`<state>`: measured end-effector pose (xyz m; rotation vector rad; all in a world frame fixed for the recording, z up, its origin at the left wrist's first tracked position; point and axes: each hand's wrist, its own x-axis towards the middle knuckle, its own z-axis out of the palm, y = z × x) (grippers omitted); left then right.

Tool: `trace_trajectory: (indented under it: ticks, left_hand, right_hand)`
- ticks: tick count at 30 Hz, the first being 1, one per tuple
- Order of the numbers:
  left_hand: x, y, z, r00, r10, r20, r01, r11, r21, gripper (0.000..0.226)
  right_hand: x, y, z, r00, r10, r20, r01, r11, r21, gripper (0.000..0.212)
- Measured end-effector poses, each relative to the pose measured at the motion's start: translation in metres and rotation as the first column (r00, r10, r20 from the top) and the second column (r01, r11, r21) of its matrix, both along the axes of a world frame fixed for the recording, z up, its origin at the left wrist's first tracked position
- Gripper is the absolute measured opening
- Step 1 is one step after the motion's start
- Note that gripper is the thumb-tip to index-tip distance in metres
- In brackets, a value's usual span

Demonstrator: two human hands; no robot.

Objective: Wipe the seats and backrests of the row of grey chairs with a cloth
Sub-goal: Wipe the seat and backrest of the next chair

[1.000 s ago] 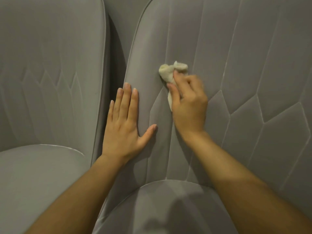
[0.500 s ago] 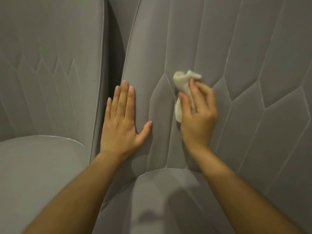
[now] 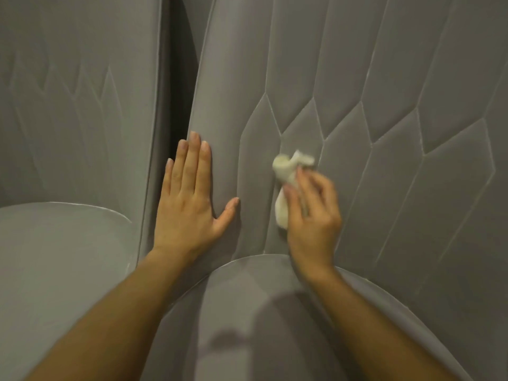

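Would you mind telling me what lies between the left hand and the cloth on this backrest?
Only a bare, quilted stretch of the grey backrest lies between the flat left hand and the cloth held by the right hand, as the head view shows.

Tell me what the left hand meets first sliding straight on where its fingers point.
Probably nothing solid: the flat left hand points up the edge of the quilted grey chair backrest toward the dark gap between chairs.

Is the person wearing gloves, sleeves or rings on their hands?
No. The left hand and right hand are bare: no gloves, rings or watch show. The left forearm and right forearm are bare too, no sleeve in view. The left hand's nails look short and plain.
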<state>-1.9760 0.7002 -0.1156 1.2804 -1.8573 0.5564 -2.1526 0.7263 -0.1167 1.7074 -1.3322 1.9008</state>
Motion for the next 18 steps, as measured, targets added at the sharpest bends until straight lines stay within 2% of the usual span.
trace_trajectory:
  ticks: [2,4,6,9,11,13,16,18]
  left_hand:
    - [0.000,0.000,-0.001,1.000,0.002,-0.003,-0.002,1.000,-0.005,0.090]
    - [-0.001,0.000,-0.001,1.000,-0.008,-0.002,0.008,1.000,-0.016,0.090]
    - [0.000,0.000,-0.001,1.000,-0.010,0.004,0.010,1.000,-0.022,0.090]
    - [-0.001,0.000,0.000,1.000,0.024,0.014,-0.024,1.000,0.001,0.092]
    - [-0.002,0.002,0.002,0.998,0.054,0.033,-0.055,0.998,0.022,0.093]
    - [-0.002,0.006,0.005,0.994,0.080,0.068,-0.082,0.996,0.031,0.095]
    - [-0.004,0.007,0.019,0.989,0.086,0.121,-0.090,0.996,0.027,0.095]
    - [-0.013,-0.001,0.044,0.985,0.073,0.155,-0.075,0.997,0.006,0.096]
  right_hand:
    - [-0.001,-0.016,0.023,0.997,-0.069,0.031,0.071,0.995,-0.065,0.033]
    - [0.005,-0.022,0.016,0.990,-0.127,-0.057,0.125,0.991,-0.039,0.032]
    - [0.014,-0.010,-0.014,0.988,-0.063,-0.138,0.074,0.994,0.081,0.031]
    - [0.013,0.012,-0.049,0.987,0.110,-0.119,-0.072,0.956,0.284,0.031]
    - [0.006,0.020,-0.047,0.981,0.150,-0.119,-0.105,0.941,0.322,0.032]
    - [-0.003,0.025,-0.028,0.981,0.139,-0.136,-0.103,0.965,0.243,0.033]
    - [-0.016,0.018,0.024,0.990,-0.017,-0.138,0.021,0.999,0.026,0.031]
    - [-0.023,0.005,0.068,0.985,-0.094,-0.145,0.078,0.991,-0.113,0.032]
